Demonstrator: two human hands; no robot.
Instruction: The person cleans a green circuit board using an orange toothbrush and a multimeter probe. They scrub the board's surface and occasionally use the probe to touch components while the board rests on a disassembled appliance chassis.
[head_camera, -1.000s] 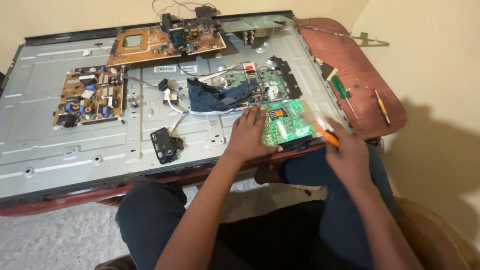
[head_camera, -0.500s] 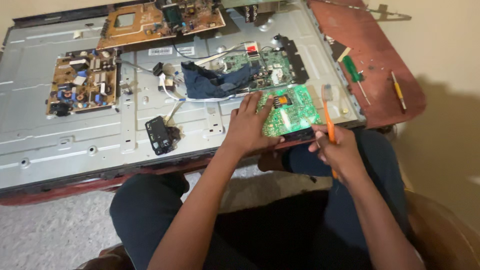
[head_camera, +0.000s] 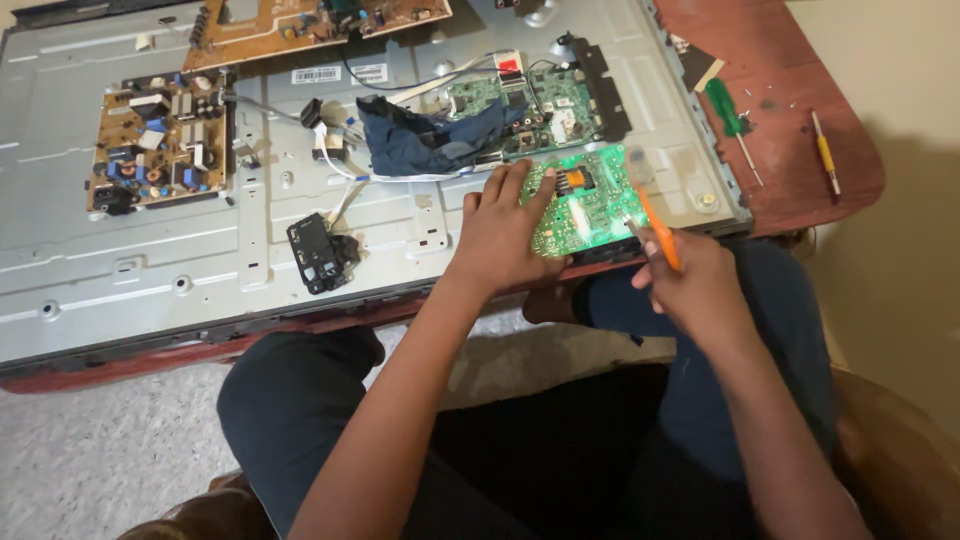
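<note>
Reddish-brown wooden surface (head_camera: 790, 110), rounded corner; pale speckled floor (head_camera: 110, 450) below; cream wall (head_camera: 900, 60) at right w/ soft shadow; brown chair seat (head_camera: 890, 450) edge; dim warm light.

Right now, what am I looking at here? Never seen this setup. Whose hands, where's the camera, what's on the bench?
There is no machine here: a seated person works with two bare hands, filmed by one camera on their head looking down. A large grey metal panel lies on a red-brown table, with circuit boards mounted on it. The left hand presses flat on a green circuit board at the panel's near edge. The right hand has its grip closed on an orange-handled tool, tip at that board. A green screwdriver and a yellow one lie on the table.
</note>
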